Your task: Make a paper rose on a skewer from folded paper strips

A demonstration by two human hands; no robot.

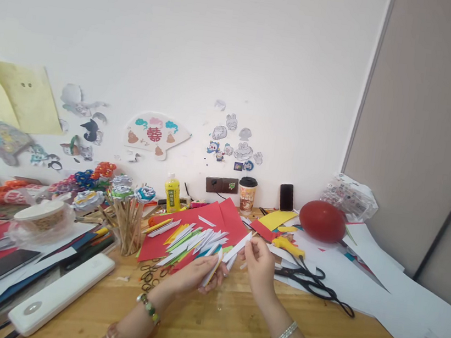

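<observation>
Over the wooden desk (229,330), the left hand (195,273) keeps a closed grip on a small stack of folded paper strips (212,270), edges gathered for control, while the right hand (260,265) pinches one white strip (237,246) just above, beside the loose pile on red paper (166,241).

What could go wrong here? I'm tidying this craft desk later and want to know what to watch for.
The left hand grips a small stack of folded strips while the right hand pinches one white strip; the stack might slip and fan out. The loose strips on the red paper could scatter if a wrist brushes them. The black scissors lie close by the right forearm, so a sweep may catch them.
</observation>
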